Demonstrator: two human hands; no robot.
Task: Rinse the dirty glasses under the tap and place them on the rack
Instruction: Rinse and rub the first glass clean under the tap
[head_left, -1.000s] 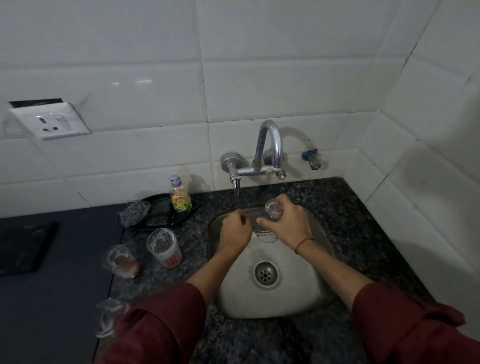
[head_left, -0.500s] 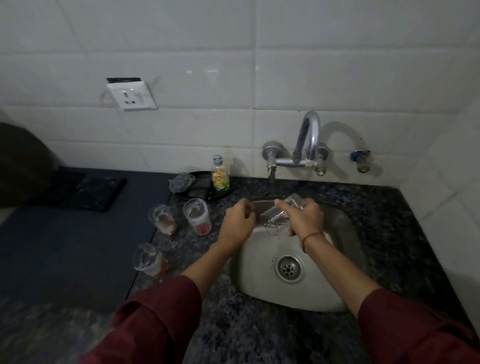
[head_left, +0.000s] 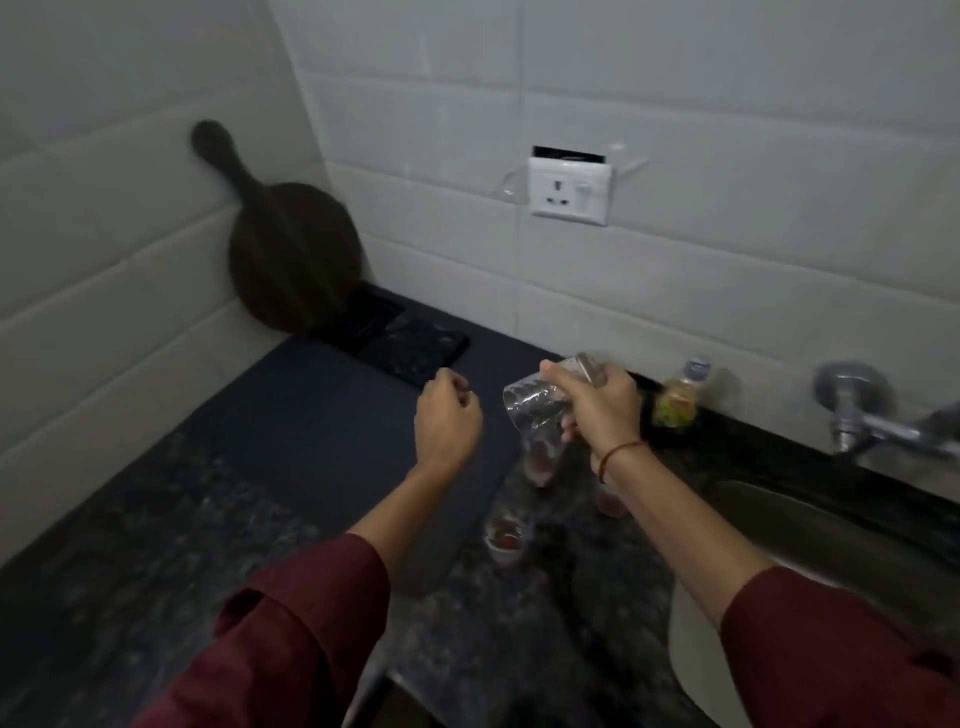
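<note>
My right hand (head_left: 602, 410) holds a clear rinsed glass (head_left: 532, 408) tilted on its side, mouth toward the left, above the counter left of the sink. My left hand (head_left: 448, 421) hovers beside it with its fingers curled and nothing in it. Below the held glass, dirty glasses with reddish dregs stand on the speckled counter: one (head_left: 540, 460) just under it, one (head_left: 506, 538) nearer me, and a third (head_left: 610, 501) partly hidden by my right wrist. A dark flat rack (head_left: 400, 332) lies at the back left. The tap (head_left: 878, 423) is at the right edge.
The steel sink (head_left: 810, 525) is at the lower right. A small bottle with a yellow-green label (head_left: 678, 400) stands by the wall. A dark round board with a handle (head_left: 293, 260) leans in the corner. A wall socket (head_left: 569, 192) sits above the dark counter (head_left: 322, 415).
My view has swung left, away from the sink. My right hand has carried the glass from under the tap to above the counter, and my left hand has moved left with it.
</note>
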